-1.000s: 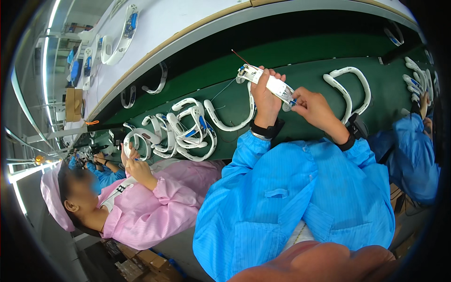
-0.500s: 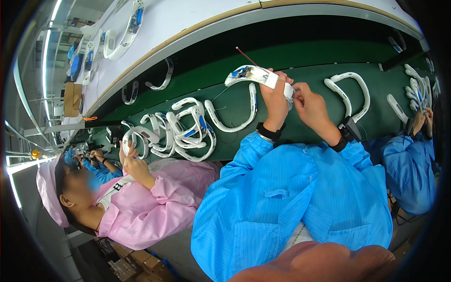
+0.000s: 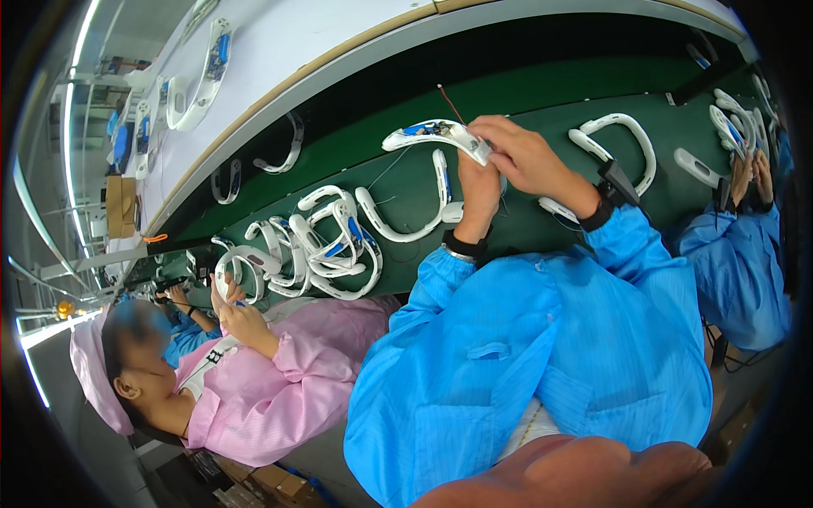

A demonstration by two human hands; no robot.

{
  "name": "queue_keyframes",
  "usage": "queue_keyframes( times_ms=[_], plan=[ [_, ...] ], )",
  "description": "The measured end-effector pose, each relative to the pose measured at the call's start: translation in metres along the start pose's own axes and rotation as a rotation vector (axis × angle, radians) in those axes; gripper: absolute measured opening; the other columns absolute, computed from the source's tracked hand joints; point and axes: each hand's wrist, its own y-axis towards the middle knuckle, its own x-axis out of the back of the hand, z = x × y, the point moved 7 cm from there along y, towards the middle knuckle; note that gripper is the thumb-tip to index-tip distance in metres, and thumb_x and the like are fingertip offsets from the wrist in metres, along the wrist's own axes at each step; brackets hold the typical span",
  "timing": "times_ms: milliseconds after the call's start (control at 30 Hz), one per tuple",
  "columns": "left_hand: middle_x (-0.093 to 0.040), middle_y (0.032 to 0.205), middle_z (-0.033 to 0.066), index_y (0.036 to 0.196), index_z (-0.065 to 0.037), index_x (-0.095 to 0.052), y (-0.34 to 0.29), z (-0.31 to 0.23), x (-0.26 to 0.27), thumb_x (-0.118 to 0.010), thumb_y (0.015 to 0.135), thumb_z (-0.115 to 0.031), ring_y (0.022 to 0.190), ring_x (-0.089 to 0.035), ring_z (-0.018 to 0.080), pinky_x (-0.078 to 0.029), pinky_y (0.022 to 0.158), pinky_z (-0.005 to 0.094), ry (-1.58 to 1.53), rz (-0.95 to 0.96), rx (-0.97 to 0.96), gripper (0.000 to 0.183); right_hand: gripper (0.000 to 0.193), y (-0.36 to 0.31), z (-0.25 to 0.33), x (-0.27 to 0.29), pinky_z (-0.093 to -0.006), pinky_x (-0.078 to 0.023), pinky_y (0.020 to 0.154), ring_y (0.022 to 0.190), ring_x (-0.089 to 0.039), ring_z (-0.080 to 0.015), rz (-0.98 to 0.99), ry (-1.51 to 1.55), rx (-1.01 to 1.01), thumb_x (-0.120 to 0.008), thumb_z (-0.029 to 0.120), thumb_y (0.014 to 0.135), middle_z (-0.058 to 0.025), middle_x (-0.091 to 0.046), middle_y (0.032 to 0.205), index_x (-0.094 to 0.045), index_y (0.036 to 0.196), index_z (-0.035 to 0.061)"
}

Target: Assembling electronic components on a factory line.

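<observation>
A white curved neckband housing (image 3: 406, 138), its inside open with blue and metallic parts, is gripped near its right end by my left hand (image 3: 479, 193). From it a thin red wire (image 3: 450, 102) sticks up. My right hand (image 3: 535, 159) is bent over the same end, its fingertips pressed on the housing and partly covering it. What the right fingertips pinch there is too small to make out. Just left of my hands lies a U-shaped white neckband (image 3: 406, 233) on the green work surface (image 3: 517, 224). Another white neckband (image 3: 648, 152) rests to the right, partly behind my right wrist.
A heap of white neckbands (image 3: 334, 241) lies at the left, beside a person in pink (image 3: 271, 372) handling one. At the far right a person in blue (image 3: 732, 288) works near stacked neckbands (image 3: 737, 123). Above runs a white shelf (image 3: 339, 34) with a wooden edge.
My right hand has moved up and left onto the housing's end, its fingers now over the top. The housing has shifted slightly left and tilted down at its right end.
</observation>
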Motion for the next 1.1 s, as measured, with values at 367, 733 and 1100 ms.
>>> queue_keyframes(
  times_ms=[367,733,1100],
  plan=[
    [-0.056,0.087,0.0145,0.103,-0.002,-0.047,0.009,0.003,0.025,-0.056,0.081,0.004,0.072,-0.058,0.022,-0.052,0.064,0.0376,-0.445,-0.088,0.408,0.025,0.033,-0.098,-0.04,-0.022,-0.0365,-0.048,0.055,0.061,-0.063,-0.0263,0.154,-0.054,-0.468,-0.077,0.023,0.071,-0.0084,-0.061,0.068,-0.052,0.083,0.0051],
    [-0.056,0.088,0.0119,0.111,-0.002,-0.039,-0.005,0.012,-0.005,-0.055,0.083,0.004,0.075,-0.058,0.0192,-0.052,0.067,0.0347,-0.168,-0.068,0.258,0.032,0.02,-0.092,-0.038,-0.027,-0.0359,-0.05,0.056,0.063,-0.065,-0.0318,0.004,0.167,-0.546,-0.067,0.006,0.079,-0.012,-0.065,0.069,-0.052,0.091,0.0029],
    [-0.055,0.098,0.0076,0.113,0.0,-0.042,-0.01,0.022,0.009,-0.05,0.083,0.006,0.084,-0.055,0.0129,-0.046,0.067,0.0249,0.218,0.044,0.172,0.032,0.029,-0.039,-0.048,-0.005,-0.0333,-0.047,0.059,0.067,-0.06,-0.0256,-0.006,0.179,-0.574,-0.067,0.015,0.076,-0.0097,-0.058,0.078,-0.064,0.103,0.0057]
  ],
)
